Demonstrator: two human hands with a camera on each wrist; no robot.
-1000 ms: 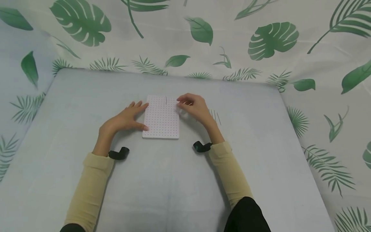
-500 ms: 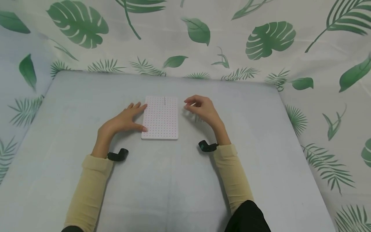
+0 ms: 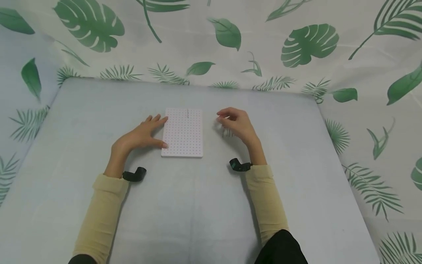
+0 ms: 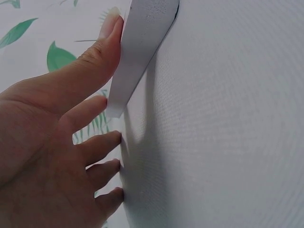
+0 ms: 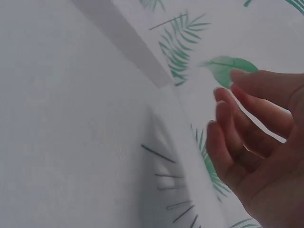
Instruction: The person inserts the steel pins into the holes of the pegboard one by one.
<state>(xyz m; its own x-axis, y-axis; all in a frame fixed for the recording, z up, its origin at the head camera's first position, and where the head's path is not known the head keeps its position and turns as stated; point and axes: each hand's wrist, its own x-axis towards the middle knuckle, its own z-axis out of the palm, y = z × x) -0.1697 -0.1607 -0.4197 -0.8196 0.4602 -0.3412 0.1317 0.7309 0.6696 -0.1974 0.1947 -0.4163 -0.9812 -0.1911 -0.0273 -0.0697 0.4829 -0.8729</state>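
A white board (image 3: 184, 137) dotted with small holes lies on the table, and one thin dark pin (image 3: 188, 113) stands up from its far part. Against the board's left side is my left hand (image 3: 143, 134), thumb and index finger spread along the edge. In the left wrist view its thumb (image 4: 85, 66) lies at the board's side, the other fingers fanned. My right hand (image 3: 235, 123) hovers right of the board, fingers loosely bent, nothing visible between thumb and fingertips. Below it, several thin dark pins (image 5: 159, 153) lie in a row on the table.
The table (image 3: 191, 205) has a pale cloth. Behind it hangs a backdrop (image 3: 257, 33) printed with green leaves. A black wrist camera (image 3: 135, 175) sits by the left wrist, another black wrist camera (image 3: 240, 165) by the right.
My right hand has drawn back from the board's far right edge, moving right to above the loose pins. The left hand and the board have stayed in place.
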